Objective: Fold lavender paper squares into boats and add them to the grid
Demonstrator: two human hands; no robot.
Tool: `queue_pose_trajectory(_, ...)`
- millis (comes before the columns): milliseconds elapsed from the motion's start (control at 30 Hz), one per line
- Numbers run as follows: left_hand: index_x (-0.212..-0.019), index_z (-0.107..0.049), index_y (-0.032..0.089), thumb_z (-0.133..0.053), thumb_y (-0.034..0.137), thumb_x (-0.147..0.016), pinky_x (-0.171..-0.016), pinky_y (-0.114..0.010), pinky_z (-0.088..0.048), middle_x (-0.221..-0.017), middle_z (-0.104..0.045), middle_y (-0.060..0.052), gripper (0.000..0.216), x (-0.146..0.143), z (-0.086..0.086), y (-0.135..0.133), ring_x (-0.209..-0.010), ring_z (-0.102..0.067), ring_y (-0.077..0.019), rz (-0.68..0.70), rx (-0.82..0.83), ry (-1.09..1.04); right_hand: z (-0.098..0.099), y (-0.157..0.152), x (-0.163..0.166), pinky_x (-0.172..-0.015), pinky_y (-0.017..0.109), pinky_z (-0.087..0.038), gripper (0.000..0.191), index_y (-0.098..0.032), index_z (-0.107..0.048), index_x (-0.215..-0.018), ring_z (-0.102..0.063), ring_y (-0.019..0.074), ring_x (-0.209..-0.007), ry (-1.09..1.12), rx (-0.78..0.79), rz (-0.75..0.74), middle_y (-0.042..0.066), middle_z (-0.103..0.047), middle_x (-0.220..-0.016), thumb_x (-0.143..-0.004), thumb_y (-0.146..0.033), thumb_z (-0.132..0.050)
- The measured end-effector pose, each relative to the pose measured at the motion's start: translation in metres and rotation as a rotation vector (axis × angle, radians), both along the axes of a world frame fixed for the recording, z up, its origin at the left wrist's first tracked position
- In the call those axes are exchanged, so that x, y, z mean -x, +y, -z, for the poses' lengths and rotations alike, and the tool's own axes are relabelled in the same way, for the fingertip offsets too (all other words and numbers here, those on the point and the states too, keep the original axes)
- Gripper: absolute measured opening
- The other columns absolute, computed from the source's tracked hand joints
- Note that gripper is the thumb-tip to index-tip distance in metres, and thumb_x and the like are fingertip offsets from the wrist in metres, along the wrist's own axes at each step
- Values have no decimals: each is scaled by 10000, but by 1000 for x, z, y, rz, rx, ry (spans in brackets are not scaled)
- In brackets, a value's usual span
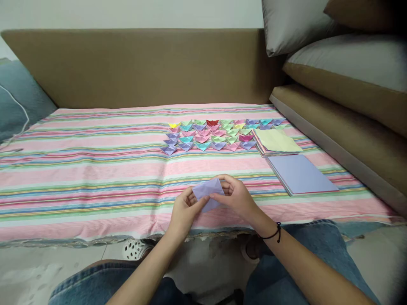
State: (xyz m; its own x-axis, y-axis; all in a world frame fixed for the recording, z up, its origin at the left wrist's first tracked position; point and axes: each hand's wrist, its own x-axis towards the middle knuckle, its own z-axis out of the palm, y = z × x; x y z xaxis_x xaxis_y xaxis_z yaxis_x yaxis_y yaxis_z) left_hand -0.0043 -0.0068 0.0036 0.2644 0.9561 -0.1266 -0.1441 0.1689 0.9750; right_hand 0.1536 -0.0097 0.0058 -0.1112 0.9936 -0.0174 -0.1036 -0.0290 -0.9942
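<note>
Lavender paper sits pinched between both hands, above the striped cloth.

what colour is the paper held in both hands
The paper is pale lilac, as the head view shows.

A folded, creased lavender paper tilts between the fingers, one pointed corner uppermost.
</note>
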Motion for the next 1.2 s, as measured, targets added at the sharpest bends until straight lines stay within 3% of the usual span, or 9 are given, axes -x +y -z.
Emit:
queue_pose_trajectory(100, -833, -584, 153, -774, 288, -598, -627, -232, -477, -732, -651, -11, 331, 1, 2, 3, -670, -603, -132, 14, -13, -6, 1, -1, 2, -635, 281, -509, 319, -180, -578, -904, -660, 188, -727, -1, -3, 22, 41, -703, -807, -648, -286, -735)
queue_pose_trajectory(233, -1065, -546, 205, -728, 245, -653, -485, -187, -420, -872, -656, -15, 452, 3, 2, 1, -562, -542, -83, 45, -168, 161, 0, -1, 0, -577, 260, -487, 368, -193, -554, -970, -650, 169, -655, -17, 2, 35, 22, -701, -756, -656, -264, -731)
queue_pose_trajectory(367, -1061, -646, 239, -651, 250, -752, -567, -210, -447, -951, -671, -44, 309, 7, 0, 0, -726, -590, -134, 0, -473, 444, -2, -2, -2, -565, 264, -486, 420, -201, -543, -1008, -650, 174, -635, -74, -23, 11, 12, -700, -720, -650, -282, -747)
queue_pose_trajectory(433, -1029, -681, 244, -623, 264, -784, -602, -219, -460, -908, -679, -46, 253, 9, -1, 1, -786, -602, -156, -28, -527, 474, -2, -3, -1, -578, 272, -497, 455, -204, -543, -1041, -658, 181, -646, -76, -37, 40, 12, -704, -717, -646, -285, -753)
queue_pose_trajectory(667, -1123, -648, 238, -622, 280, -793, -547, -215, -458, -915, -659, -61, 334, 9, 1, -2, -771, -595, -160, -99, -491, 381, -1, -4, 4, -707, 341, -551, 352, -179, -695, -974, -682, 236, -826, -48, -101, 210, 73, -733, -905, -648, -300, -752)
queue_pose_trajectory(800, -1058, -682, 231, -626, 278, -790, -537, -212, -439, -847, -658, -50, 278, 10, 0, -2, -721, -579, -144, -97, -530, 424, 1, -4, 4, -792, 390, -550, 287, -202, -725, -929, -670, 258, -919, -54, -132, 199, 65, -718, -1007, -653, -281, -743)
queue_pose_trajectory(900, -1021, -685, 196, -647, 284, -770, -551, -215, -443, -717, -636, -20, 268, 9, 0, -3, -626, -557, -120, -109, -460, 395, 1, -5, 4, -807, 393, -542, 254, -194, -728, -899, -669, 260, -923, -75, -135, 188, 73, -721, -996, -655, -262, -735)
queue_pose_trajectory(1033, -972, -663, 171, -677, 290, -737, -542, -208, -432, -636, -608, 12, 264, 7, -1, -3, -572, -537, -105, -63, -310, 304, 0, -6, 3, -729, 335, -536, 300, -173, -684, -970, -674, 228, -842, -129, -137, 130, 68, -726, -866, -680, -245, -712)
queue_pose_trajectory(1200, -655, -608, 149, -725, 322, -674, -480, -181, -376, -563, -576, 25, 210, 6, -7, -3, -499, -488, -74, -47, -94, 143, -3, -7, 5, -567, 257, -490, 457, -190, -579, -1082, -638, 159, -642, -83, -48, 96, -4, -666, -699, -659, -261, -735)
